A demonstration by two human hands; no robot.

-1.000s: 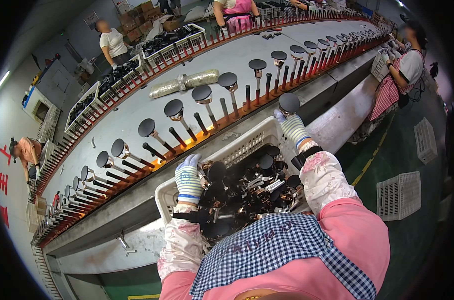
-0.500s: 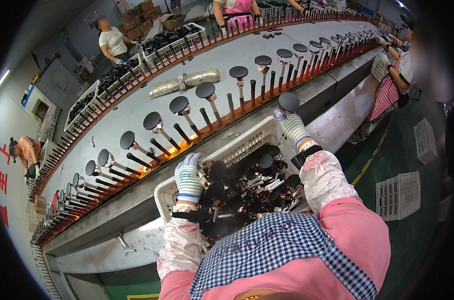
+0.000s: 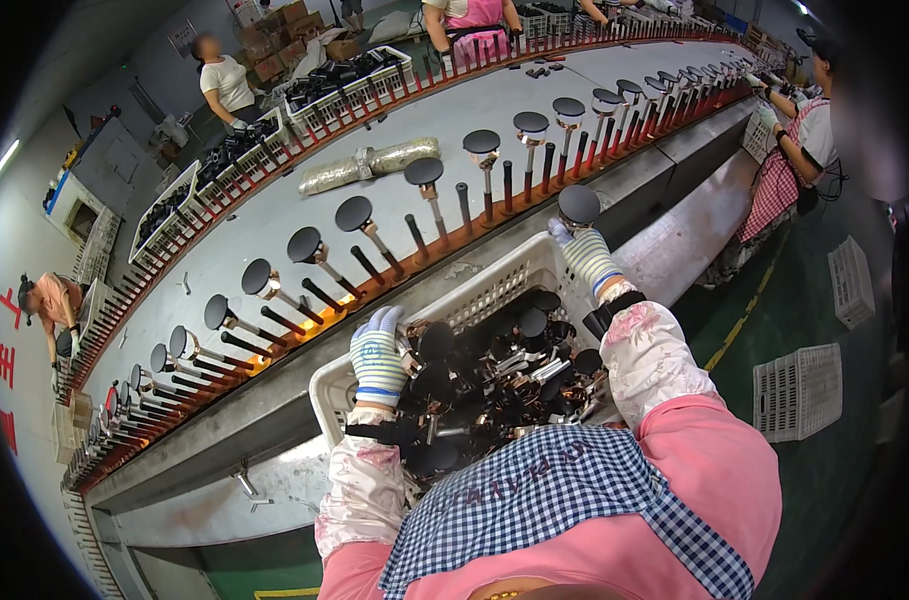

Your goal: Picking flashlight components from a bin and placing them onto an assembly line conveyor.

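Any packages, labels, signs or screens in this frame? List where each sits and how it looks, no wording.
Cardboard boxes: brown stack at the far wall, top centre.
Wall sign: small pale rectangle on the grey wall, left of the boxes.
Wall characters: large red marks painted on the pale wall, far left.
Wrapped bundle: long silvery plastic-wrapped roll lying on the grey conveyor table.
No screens visible.

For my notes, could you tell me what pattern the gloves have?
Both gloves, left hand and right hand, are white with blue stripes; the head view shows them.
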